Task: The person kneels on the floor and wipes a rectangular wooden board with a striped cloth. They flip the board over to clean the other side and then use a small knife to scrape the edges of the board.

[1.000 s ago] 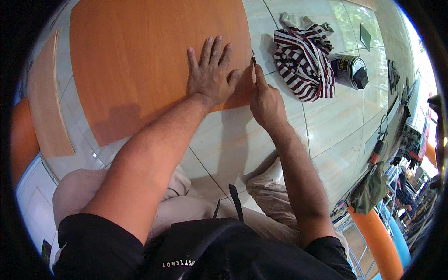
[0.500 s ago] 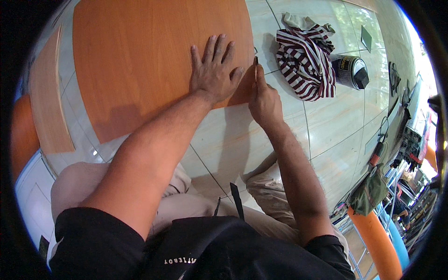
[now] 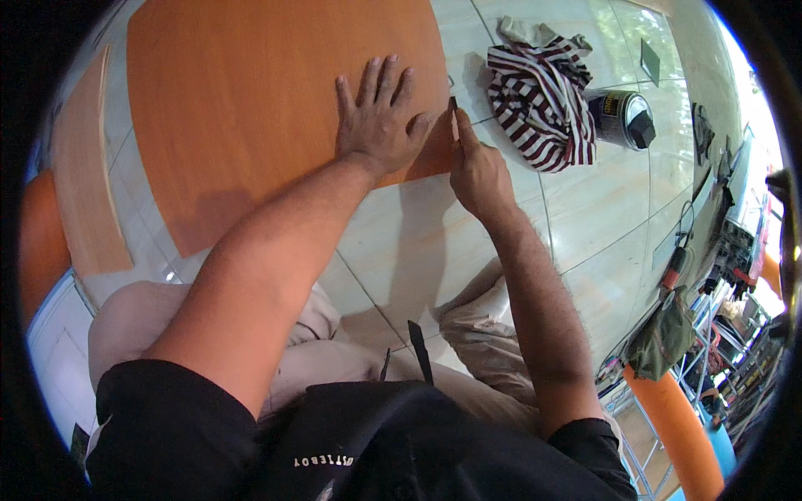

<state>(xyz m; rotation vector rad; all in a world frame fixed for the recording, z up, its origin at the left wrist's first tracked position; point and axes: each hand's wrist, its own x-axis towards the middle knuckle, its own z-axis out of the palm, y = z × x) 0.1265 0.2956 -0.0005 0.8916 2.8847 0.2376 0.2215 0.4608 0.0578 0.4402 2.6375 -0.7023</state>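
A wide orange-brown wood-finish board [image 3: 267,92] lies before me, its near edge slanting up to the right. My left hand [image 3: 378,125] rests palm down on it near the right side, fingers spread, pinning nothing but the board. At the board's right edge, my right hand [image 3: 482,179] is closed round a slim dark-tipped tool [image 3: 454,105], thumb laid along it. The tool points away from me, alongside the edge; whether it touches the board I cannot tell. Most of its handle is hidden in my fist, so its kind is unclear.
A maroon-and-white striped cloth [image 3: 535,108] lies right of the board, beside a dark metal can [image 3: 614,117] tipped on its side. A lighter wooden plank [image 3: 88,184] lies at the left. A green bag [image 3: 664,338] and an orange tube [image 3: 677,430] are at the far right.
My right hand has shifted slightly outward, its wrist swung a little to the right, still closed on the slim tool. The left hand keeps its place on the board. The view has moved slightly.
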